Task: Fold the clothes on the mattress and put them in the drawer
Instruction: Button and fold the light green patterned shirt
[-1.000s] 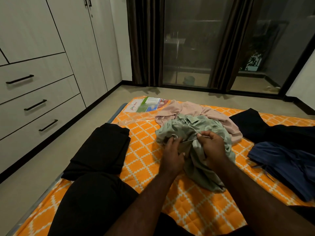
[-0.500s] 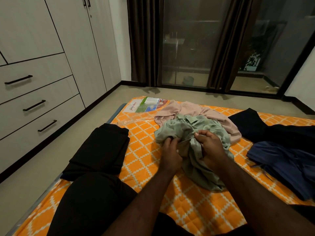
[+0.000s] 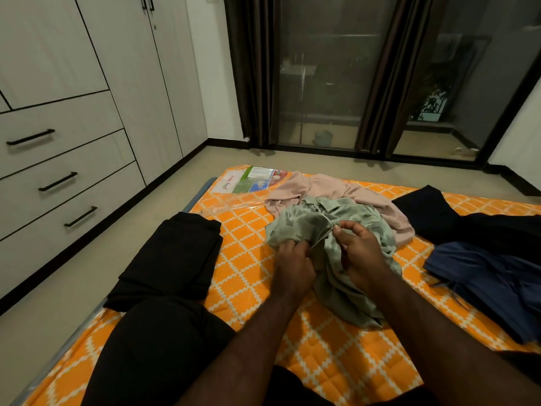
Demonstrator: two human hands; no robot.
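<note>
A crumpled pale green patterned shirt (image 3: 345,276) lies in the middle of the orange diamond-patterned mattress (image 3: 248,259). My left hand (image 3: 292,266) pinches its edge from the left. My right hand (image 3: 361,253) pinches the same edge a little higher, thumb and fingers closed on the fabric. A pink garment (image 3: 330,189) lies crumpled behind the green shirt. A folded black garment (image 3: 172,259) rests at the mattress's left edge. Dark black (image 3: 468,224) and navy clothes (image 3: 497,276) lie in a heap on the right.
A wardrobe with three closed drawers with black handles (image 3: 58,181) stands on the left across a strip of floor. A printed label under clear plastic wrap (image 3: 248,180) covers the mattress's far corner. My knee in black trousers (image 3: 152,347) is at the lower left. Glass doors and curtains stand behind.
Both hands have shifted slightly along the green shirt's edge; my right hand has lifted the fabric a little higher. The other clothes have not moved.
</note>
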